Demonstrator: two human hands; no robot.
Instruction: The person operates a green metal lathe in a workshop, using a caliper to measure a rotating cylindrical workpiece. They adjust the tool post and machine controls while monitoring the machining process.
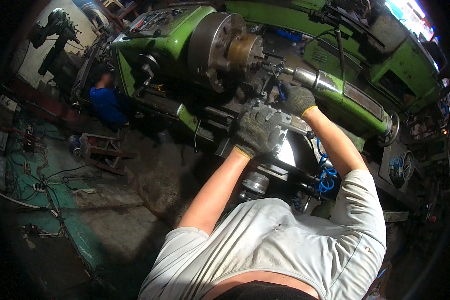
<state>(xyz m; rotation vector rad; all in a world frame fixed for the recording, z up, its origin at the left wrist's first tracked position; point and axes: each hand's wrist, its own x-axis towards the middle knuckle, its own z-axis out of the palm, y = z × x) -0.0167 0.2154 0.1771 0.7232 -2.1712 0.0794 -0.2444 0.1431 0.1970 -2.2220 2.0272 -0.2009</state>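
Observation:
My left hand, in a dark grey knit glove with a yellow cuff, lies over the tool post of a green metal lathe, its fingers curled onto the metal block. Just beyond and to the right, my right hand, gloved alike, is closed beside the tailstock quill. A small blue piece shows at its fingertips; what the hand grips is mostly hidden. A lever with a black knob sticks out from the tool post below my right wrist. The large chuck holds a brownish round workpiece.
A blue coiled hose hangs below my right forearm. At the right end of the lathe is a handwheel. Another person in blue is low at the far left. Cables lie across the floor on the left.

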